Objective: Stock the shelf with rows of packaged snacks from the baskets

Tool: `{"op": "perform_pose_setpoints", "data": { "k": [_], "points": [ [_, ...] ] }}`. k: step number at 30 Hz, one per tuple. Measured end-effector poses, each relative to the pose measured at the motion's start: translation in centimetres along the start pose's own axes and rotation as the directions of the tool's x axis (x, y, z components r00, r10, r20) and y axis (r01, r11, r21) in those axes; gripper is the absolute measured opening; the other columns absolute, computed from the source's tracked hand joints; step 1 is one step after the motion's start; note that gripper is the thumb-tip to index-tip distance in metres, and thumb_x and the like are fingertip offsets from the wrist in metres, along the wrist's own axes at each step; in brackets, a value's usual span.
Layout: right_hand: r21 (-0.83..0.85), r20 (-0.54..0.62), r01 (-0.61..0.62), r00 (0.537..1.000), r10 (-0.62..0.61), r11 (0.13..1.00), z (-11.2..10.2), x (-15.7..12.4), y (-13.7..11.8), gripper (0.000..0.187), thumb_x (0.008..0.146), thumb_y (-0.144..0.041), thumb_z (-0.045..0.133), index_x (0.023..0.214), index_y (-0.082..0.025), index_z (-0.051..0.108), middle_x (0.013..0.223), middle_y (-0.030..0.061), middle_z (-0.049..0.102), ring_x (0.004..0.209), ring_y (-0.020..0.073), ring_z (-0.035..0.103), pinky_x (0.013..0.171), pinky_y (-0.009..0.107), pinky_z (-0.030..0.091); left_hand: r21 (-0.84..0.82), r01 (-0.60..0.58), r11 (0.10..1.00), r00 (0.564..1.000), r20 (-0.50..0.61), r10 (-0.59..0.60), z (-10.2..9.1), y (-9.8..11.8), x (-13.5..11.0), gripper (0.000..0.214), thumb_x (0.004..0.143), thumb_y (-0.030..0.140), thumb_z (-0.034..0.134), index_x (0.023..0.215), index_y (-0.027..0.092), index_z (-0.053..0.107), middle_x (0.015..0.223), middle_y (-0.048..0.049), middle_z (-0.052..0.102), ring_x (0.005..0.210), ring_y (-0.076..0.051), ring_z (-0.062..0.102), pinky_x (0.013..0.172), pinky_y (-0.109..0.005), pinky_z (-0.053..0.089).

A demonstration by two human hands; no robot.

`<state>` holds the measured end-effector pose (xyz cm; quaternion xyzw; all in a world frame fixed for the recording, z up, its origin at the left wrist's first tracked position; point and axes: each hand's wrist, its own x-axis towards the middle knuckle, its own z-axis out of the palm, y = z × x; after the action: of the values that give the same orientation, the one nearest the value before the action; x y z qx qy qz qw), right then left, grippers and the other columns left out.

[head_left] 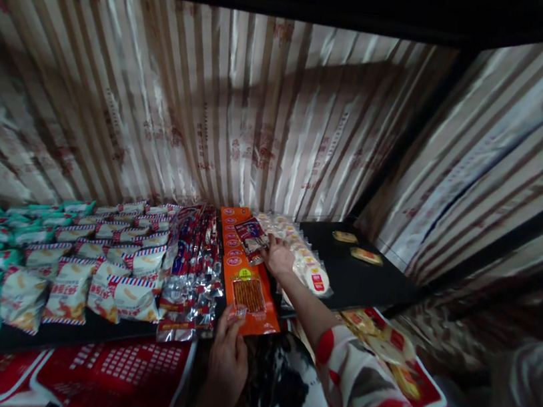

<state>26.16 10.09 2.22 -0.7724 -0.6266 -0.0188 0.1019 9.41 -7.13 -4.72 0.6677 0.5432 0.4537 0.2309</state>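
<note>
**Two packets held over a crowded shelf row**

The risk is judged to lie in the crowding. The orange packet (249,293) is laid at the front lip of the black shelf (366,281), with its near end overhanging. If the pinch on it is loosened, it could be tipped off the edge. The silver-and-red packets (192,266) are piled loosely just beside it on the left, and a sideways nudge could drag them out of line. The round white packets (310,269) on the right are touched or nearly touched by the wrist, so they could be displaced in the same way.

The near edge of the orange packet is pinched by the left hand (229,352), thumb on top and fingers curled beneath. The rest of the packet is stretched away from that hand toward the back wall. Farther back, a small dark red packet (250,233) is gripped at its right end by the right hand (278,255). The fingers appear closed on it, though the grip is blurred. That packet is held over the orange row, between the two hands' lines of reach. Striped white bags (104,274) are ranged well apart, to the left.
</note>
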Motion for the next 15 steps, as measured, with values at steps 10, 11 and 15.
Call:
{"op": "perform_pose_setpoints", "data": {
  "k": [10, 11, 15],
  "points": [
    [0.086, 0.020, -0.009, 1.000, 0.008, 0.996, 0.2, 2.5, 0.0, 0.041, 0.081, -0.016, 0.046, 0.121, -0.016, 0.051, 0.112, 0.0121, 0.061, 0.109, 0.0224, 0.050, 0.087, 0.028, 0.036, 0.024, 0.047, 0.999, 0.998, -0.039, -0.046, 0.7, 0.1, -0.1, 0.038, 0.081, 0.008, 0.033, 0.105, 0.015, 0.062, 0.132, -0.0137, 0.049, 0.112, -0.017, 0.055, 0.097, -0.032, 0.045],
    [0.129, 0.022, -0.009, 1.000, 0.007, 0.992, 0.1, 2.8, 0.0, 0.039, 0.080, -0.016, 0.047, 0.119, -0.016, 0.053, 0.112, 0.0113, 0.062, 0.108, 0.0216, 0.051, 0.088, 0.028, 0.036, 0.021, 0.056, 0.998, 0.998, -0.040, -0.055, 0.8, 0.2, 0.0, 0.038, 0.081, 0.007, 0.033, 0.104, 0.015, 0.062, 0.132, -0.0137, 0.049, 0.111, -0.018, 0.056, 0.096, -0.033, 0.045],
    [0.518, 0.094, -0.104, 0.993, 0.064, 0.849, -0.6, 3.3, -0.6, 0.034, 0.074, -0.017, 0.050, 0.106, -0.016, 0.060, 0.100, 0.0077, 0.067, 0.092, 0.0195, 0.060, 0.078, 0.028, 0.043, -0.043, 0.093, 0.995, 0.995, -0.034, -0.094, 0.7, 0.7, 0.7, 0.037, 0.079, 0.008, 0.035, 0.101, 0.016, 0.064, 0.130, -0.0134, 0.051, 0.113, -0.019, 0.055, 0.098, -0.035, 0.044]
  ]
}}
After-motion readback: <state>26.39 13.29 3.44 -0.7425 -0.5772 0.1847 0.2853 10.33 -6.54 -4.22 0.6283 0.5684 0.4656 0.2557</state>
